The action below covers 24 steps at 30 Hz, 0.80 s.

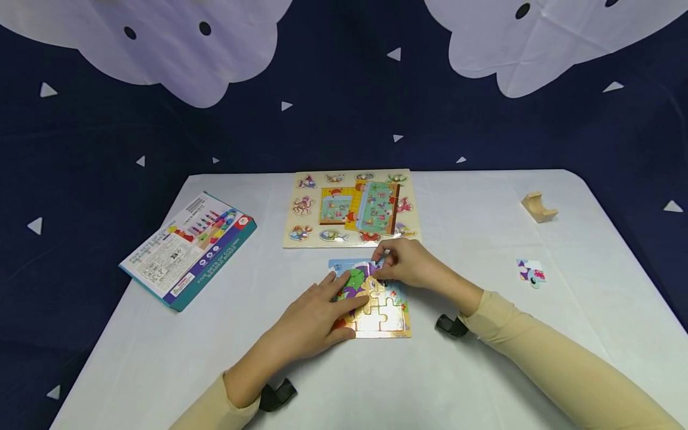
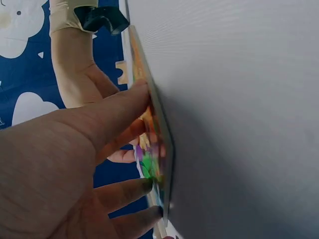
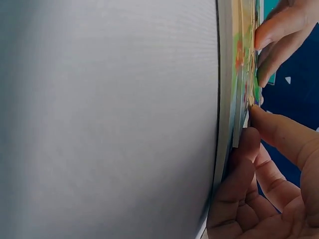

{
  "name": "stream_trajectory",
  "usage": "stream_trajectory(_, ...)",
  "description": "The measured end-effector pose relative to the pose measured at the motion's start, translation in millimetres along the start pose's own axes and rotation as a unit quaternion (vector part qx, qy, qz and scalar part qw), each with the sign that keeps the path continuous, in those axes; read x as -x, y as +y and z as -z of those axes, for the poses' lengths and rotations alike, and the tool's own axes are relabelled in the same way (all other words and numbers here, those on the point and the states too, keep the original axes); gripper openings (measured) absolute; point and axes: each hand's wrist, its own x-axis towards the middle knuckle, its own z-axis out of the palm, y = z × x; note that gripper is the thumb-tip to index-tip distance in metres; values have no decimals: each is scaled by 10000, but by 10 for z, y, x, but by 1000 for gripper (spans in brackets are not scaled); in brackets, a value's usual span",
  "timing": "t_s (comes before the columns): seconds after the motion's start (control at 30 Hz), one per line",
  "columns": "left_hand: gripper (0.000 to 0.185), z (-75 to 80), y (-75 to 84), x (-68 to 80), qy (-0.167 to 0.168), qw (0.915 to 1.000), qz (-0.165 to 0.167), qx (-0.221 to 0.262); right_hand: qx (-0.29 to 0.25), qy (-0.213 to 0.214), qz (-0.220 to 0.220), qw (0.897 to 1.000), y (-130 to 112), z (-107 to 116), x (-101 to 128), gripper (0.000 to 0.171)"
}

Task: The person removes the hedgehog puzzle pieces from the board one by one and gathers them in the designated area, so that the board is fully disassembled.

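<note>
A jigsaw puzzle (image 1: 395,319) of a cartoon pony lies in a flat tray on the table, with several pieces fitted in its lower part. The fingers of my left hand (image 1: 314,316) are spread over its left side, tips resting on the pieces and the thumb at the lower edge. At the upper right of the puzzle, my right hand (image 1: 411,263) pinches a puzzle piece between thumb and fingers, low against the board. The fingers mostly hide this piece. In the right wrist view, the right hand (image 3: 271,169) is at the puzzle's edge.
A loose puzzle piece group (image 1: 531,273) lies to the right, below a small wooden bracket-shaped block (image 1: 539,207). Behind the puzzle is a wooden sea-animal board (image 1: 292,224) with two picture boards (image 1: 378,206) on it. A toy box (image 1: 188,251) lies at left.
</note>
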Motion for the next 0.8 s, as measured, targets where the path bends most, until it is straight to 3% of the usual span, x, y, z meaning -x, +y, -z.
stream_trajectory(0.23, 58, -33, 16, 26, 75, 9994, 195, 282, 6, 9, 92, 10000, 5, -1, 3, 22)
stream_trajectory(0.8, 58, -10, 19, 15, 47, 9998, 167, 35, -128, -169, 234, 9995, 52, 16, 16, 18)
